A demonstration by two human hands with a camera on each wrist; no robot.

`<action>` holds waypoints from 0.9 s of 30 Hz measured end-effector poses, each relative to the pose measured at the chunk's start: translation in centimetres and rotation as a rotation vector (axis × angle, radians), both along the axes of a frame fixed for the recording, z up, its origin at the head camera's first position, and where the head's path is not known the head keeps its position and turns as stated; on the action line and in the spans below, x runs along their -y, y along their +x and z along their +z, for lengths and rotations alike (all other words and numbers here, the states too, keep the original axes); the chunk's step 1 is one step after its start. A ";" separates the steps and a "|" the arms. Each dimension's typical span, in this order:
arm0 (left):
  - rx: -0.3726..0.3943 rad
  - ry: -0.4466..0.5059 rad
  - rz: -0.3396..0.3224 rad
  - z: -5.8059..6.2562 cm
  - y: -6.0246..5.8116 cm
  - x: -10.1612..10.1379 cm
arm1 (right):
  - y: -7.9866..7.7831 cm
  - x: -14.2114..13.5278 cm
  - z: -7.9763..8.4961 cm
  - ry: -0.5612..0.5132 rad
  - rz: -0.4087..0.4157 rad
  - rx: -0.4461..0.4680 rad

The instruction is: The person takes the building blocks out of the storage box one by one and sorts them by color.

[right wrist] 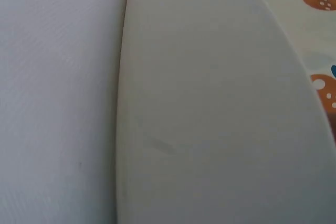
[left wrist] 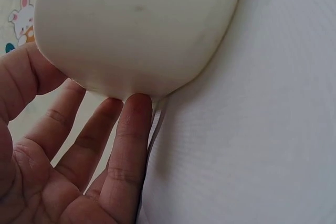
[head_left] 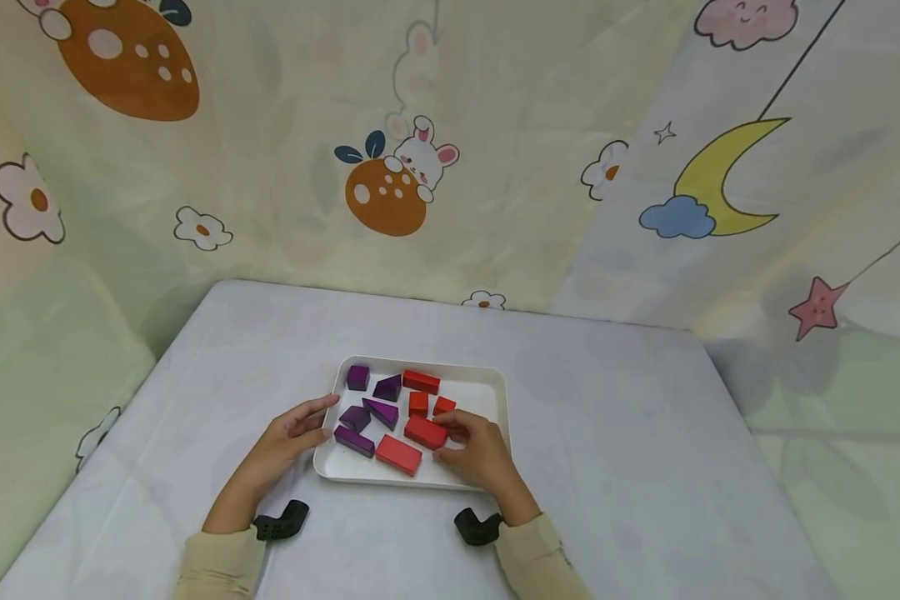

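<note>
A white tray (head_left: 375, 482) holds several purple blocks and several red blocks. At the tray's left side, my left hand (head_left: 283, 440) touches the outer wall with its fingertips. The left wrist view shows those fingers (left wrist: 131, 140) fairly straight against the tray's end wall (left wrist: 136, 30). Over the tray's right part, my right hand (head_left: 482, 450) pinches a red rectangular block (head_left: 425, 432) between thumb and fingers. Another red rectangular block (head_left: 398, 455) lies just left of it, near the front wall. In the right wrist view the tray wall (right wrist: 210, 103) hides the right hand.
Purple blocks such as a cube (head_left: 357, 377) and a triangular block (head_left: 381, 412) lie in the tray's left half. A long red block (head_left: 422, 381) lies along the back. Pale cloth covers the table (head_left: 615, 467), and a printed curtain (head_left: 517, 167) hangs behind.
</note>
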State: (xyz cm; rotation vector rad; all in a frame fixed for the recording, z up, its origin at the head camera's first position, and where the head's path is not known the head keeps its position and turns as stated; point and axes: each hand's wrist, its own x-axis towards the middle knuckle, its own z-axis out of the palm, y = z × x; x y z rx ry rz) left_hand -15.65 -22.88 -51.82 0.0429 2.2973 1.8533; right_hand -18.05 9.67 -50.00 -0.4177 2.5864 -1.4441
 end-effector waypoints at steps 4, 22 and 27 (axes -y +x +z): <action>-0.006 -0.006 0.003 0.0 0.0 -0.1 | 0.0 0.0 0.1 0.025 -0.004 -0.031; -0.005 -0.025 0.006 0.1 0.0 -0.1 | -0.6 -5.5 1.9 -0.434 0.076 0.040; 0.001 -0.042 0.001 0.1 0.0 -0.1 | -1.3 -8.2 2.0 -0.437 0.029 0.021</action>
